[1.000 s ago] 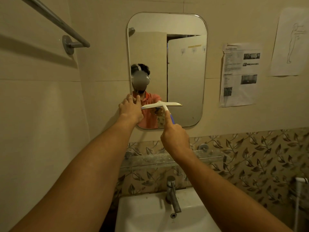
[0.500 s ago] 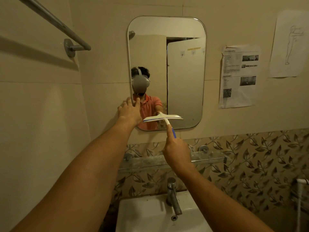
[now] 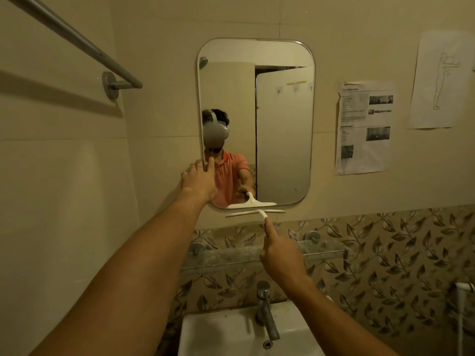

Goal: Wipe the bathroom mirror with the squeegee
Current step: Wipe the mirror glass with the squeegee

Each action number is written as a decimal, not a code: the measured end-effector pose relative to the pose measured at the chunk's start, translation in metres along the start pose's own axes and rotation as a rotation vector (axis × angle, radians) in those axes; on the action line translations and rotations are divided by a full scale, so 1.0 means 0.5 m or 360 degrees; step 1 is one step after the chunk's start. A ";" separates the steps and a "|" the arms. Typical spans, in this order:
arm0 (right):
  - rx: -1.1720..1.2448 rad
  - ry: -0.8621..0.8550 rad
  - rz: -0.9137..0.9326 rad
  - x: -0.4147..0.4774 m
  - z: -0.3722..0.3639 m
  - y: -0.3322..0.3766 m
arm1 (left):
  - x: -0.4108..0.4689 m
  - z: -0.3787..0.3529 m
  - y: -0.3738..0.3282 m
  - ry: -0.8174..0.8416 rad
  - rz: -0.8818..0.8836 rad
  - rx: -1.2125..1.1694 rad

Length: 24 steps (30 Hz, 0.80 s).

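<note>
White ceramic sink lowest in frame, well below the mirror, metal tap at its back edge. Right hand below the mirror's bottom edge, fingers curled round the squeegee handle, one digit laid straight up along the stem. Bit of blue handle shows beside that digit. Squeegee blade cream-coloured, roughly level, just under the mirror's bottom edge, over bare wall, off the glass; cannot tell if the blade touches the wall. Its reflection shows in the mirror's bottom strip. Glass shelf on metal brackets below the mirror, behind the right hand, in front of a leaf-pattern tile band. Left hand at the mirror's lower left edge, fingers straight and spread, holding nothing; one fingertip on the glass just inside the edge, the rest over the wall left of the mirror. Mirror upright, rounded corners, reflects the person in an orange shirt and a door. Printed sheet right of the mirror, figure sketch further right. Towel bar left of the mirror, higher up.
</note>
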State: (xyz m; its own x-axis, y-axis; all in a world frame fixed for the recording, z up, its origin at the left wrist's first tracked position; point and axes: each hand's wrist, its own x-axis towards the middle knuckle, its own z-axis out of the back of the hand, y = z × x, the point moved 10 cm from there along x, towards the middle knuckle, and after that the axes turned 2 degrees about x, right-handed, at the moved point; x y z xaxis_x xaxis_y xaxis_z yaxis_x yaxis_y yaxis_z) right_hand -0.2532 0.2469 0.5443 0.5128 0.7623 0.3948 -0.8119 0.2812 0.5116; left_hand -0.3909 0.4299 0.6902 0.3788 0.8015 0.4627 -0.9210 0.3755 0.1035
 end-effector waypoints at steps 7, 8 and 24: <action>0.0170 -0.0255 0.0239 0.033 0.127 0.115 | 0.005 0.061 0.036 -0.0180 0.0089 -0.0197; 0.0187 -0.0297 0.0283 0.049 0.148 0.141 | 0.006 0.064 0.045 -0.0182 0.0118 -0.0229; 0.0139 -0.0558 0.0577 0.215 0.274 0.428 | 0.012 0.091 0.161 -0.0229 0.0317 -0.0253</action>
State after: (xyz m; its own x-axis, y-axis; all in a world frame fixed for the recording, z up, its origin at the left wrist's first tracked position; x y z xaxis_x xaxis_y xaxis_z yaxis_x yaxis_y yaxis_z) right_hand -0.3337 0.3091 0.8004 0.2771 0.5562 0.7834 -0.9364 -0.0265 0.3501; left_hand -0.4668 0.4438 0.7416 0.1645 0.7970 0.5812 -0.9459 0.2946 -0.1362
